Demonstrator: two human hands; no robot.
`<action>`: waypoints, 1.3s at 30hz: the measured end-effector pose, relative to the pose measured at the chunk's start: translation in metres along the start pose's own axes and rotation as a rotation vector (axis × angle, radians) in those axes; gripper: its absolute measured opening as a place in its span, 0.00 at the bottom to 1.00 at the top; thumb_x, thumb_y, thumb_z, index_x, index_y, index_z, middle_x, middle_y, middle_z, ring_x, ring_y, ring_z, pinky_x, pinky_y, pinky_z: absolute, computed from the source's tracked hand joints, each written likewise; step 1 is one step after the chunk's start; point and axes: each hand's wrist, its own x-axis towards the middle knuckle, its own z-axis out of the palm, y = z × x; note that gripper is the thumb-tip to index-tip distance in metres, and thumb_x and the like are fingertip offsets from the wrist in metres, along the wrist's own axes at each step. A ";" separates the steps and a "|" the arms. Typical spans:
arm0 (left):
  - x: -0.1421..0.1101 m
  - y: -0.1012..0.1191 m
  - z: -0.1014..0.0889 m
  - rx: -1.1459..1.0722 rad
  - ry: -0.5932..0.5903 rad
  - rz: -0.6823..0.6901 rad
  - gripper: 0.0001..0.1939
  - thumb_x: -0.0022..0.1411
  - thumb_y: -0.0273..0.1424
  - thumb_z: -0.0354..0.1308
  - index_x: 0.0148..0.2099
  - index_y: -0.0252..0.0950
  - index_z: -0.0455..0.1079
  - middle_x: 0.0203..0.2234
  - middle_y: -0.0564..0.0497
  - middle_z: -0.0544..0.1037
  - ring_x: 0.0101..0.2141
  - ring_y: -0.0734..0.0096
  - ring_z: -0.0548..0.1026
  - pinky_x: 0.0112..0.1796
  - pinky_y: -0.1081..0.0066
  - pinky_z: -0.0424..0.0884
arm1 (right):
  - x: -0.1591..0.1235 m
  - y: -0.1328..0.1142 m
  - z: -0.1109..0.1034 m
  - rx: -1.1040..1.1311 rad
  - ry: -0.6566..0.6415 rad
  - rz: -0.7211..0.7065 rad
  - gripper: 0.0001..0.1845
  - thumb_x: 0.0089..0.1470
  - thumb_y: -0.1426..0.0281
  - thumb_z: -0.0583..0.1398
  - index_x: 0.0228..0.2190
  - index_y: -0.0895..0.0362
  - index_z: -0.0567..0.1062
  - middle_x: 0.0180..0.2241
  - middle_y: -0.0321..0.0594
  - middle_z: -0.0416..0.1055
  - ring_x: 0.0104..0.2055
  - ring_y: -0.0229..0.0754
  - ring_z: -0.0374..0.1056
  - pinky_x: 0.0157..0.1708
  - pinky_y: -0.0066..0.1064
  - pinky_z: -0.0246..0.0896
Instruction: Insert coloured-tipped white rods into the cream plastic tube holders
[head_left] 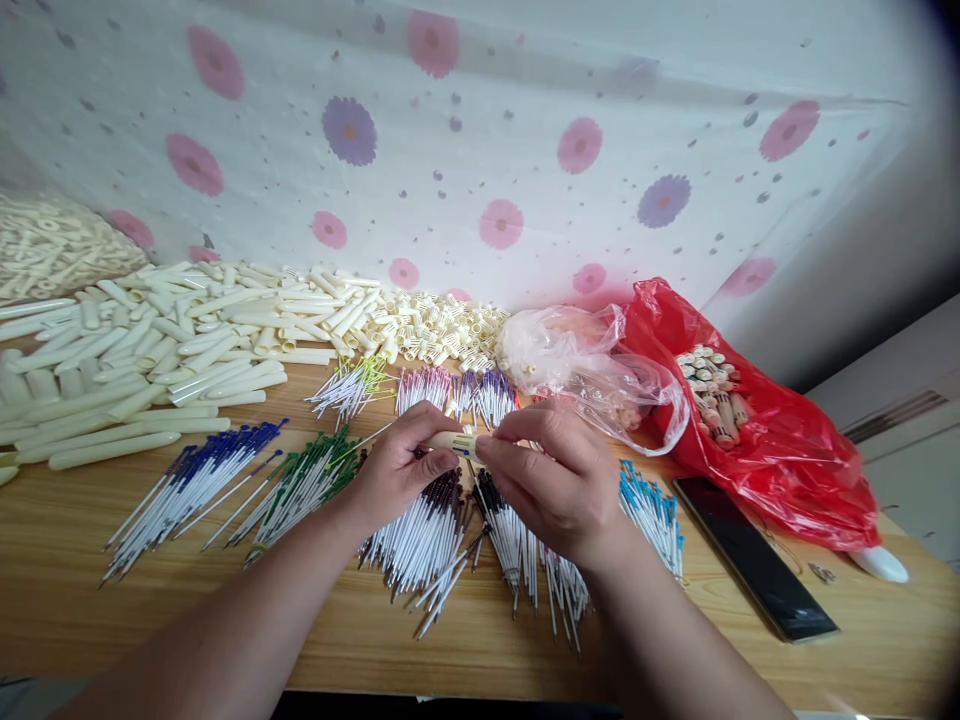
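Note:
Between my two hands, at mid-table, is a cream multi-colour pen barrel (456,442) with slots and a bit of blue showing in it. My left hand (405,460) pinches its left end, thumb in front. The fingers of my right hand (559,480) close on its right end and partly cover it. Below lie bundles of thin white pen refills with coloured tips: dark brown ones (420,535) and black ones (506,530). Green-tipped refills (300,490) and dark-blue-tipped refills (210,485) spread to the left. Light-blue-tipped refills (651,515) lie beside my right wrist.
Cream pen tubes (187,330) heap up at the left, with short slotted parts (442,325) behind. A clear plastic bag (562,350) and a red bag (780,470) holding assembled-looking pieces stand right. A dark phone (754,560) lies near the front right edge.

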 end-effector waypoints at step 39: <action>-0.018 0.039 0.021 -0.538 -0.416 -0.098 0.29 0.44 0.56 0.62 0.25 0.33 0.64 0.16 0.58 0.64 0.18 0.80 0.58 0.20 0.76 0.52 | 0.029 0.026 0.129 0.222 -0.777 0.110 0.09 0.58 0.73 0.56 0.34 0.57 0.77 0.35 0.43 0.73 0.38 0.39 0.67 0.39 0.30 0.62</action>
